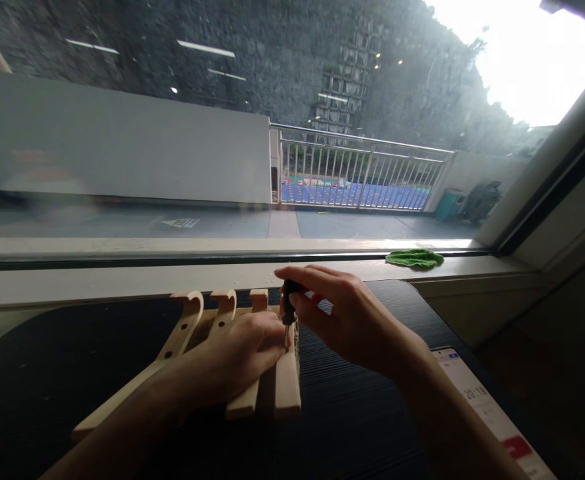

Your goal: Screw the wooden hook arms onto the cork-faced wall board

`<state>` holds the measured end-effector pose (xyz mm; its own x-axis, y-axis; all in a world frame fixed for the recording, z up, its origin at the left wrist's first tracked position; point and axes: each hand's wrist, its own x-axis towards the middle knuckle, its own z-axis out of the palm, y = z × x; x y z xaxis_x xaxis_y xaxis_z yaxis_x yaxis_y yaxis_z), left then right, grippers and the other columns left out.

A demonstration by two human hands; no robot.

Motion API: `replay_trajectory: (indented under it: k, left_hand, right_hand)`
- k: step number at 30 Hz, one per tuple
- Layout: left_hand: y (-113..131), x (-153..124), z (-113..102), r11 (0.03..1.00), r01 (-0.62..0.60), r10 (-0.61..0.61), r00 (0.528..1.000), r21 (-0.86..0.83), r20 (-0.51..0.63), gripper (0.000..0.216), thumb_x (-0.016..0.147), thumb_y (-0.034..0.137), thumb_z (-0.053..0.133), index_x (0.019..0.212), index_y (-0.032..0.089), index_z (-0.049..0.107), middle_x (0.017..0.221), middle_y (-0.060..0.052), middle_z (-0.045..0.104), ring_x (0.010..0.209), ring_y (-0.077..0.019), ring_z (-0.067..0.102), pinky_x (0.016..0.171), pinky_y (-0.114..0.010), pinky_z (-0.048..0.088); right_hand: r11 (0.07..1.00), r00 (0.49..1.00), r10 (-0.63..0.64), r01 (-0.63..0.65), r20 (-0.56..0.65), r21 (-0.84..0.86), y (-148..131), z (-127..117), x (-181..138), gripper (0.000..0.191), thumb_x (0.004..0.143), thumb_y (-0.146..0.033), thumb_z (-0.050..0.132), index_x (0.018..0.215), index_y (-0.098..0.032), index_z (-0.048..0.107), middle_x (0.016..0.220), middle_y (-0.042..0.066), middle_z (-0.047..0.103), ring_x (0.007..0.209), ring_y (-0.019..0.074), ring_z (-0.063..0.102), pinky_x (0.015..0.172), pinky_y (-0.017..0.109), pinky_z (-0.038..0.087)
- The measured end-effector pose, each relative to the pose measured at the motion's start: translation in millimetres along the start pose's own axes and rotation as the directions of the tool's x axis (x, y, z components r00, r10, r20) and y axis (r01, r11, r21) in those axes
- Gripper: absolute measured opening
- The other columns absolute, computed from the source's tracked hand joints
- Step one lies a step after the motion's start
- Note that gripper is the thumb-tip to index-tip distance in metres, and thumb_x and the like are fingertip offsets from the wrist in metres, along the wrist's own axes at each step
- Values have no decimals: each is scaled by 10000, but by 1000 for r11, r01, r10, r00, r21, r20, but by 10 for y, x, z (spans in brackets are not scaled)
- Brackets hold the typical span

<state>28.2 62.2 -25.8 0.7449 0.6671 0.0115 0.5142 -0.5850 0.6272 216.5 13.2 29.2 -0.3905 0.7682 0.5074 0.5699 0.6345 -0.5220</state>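
Tilted, the long black-handled metal screwdriver [289,305] that the right fingers [313,275] grip could jab the left fingers [271,328], grasp unclear, atop the pale wooden slat [287,388].

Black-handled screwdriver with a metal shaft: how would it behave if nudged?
The black-handled screwdriver is likely stiff: its metal shaft looks straight. It would probably tip if the right hand let go, as it stands near upright over the pale wooden slat. Possibly top-heavy too: the black handle is thicker than the shaft.
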Motion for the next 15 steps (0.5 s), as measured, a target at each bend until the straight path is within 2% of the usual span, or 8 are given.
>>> replay_trajectory:
  k: [4, 11, 15]
  left_hand:
    - [16, -5, -14, 1000, 21, -21, 1000, -1, 8, 178, 894, 291, 507, 838, 249, 671, 874, 19, 658, 823, -147, 612, 723, -258, 437]
    - [8, 15, -5, 1000, -15, 15, 1000, 4, 11, 187, 896, 259, 497, 817, 221, 663, 843, 12, 651, 798, -143, 598, 700, -257, 422]
    - [23, 3, -6, 1000, 3, -3, 1000, -1, 25, 198, 908, 275, 484, 840, 240, 666, 844, 30, 653, 792, -130, 594, 692, -249, 416]
  right_hand:
    - [1000, 999, 27, -26, -38, 13, 26, 18, 9, 284, 907, -217, 523, 1188, -192, 562, 983, 23, 673, 785, 115, 622, 702, 238, 476]
    - [1000, 996, -16, 17, -93, 14, 16, 32, 4, 258, 896, -154, 485, 1126, -188, 596, 1058, 36, 662, 890, 131, 628, 748, 242, 490]
    - [1000, 993, 5, -3, -115, 14, 20, 36, 19, 220, 898, -195, 532, 1107, -182, 602, 1002, 27, 662, 814, 108, 624, 709, 228, 489]
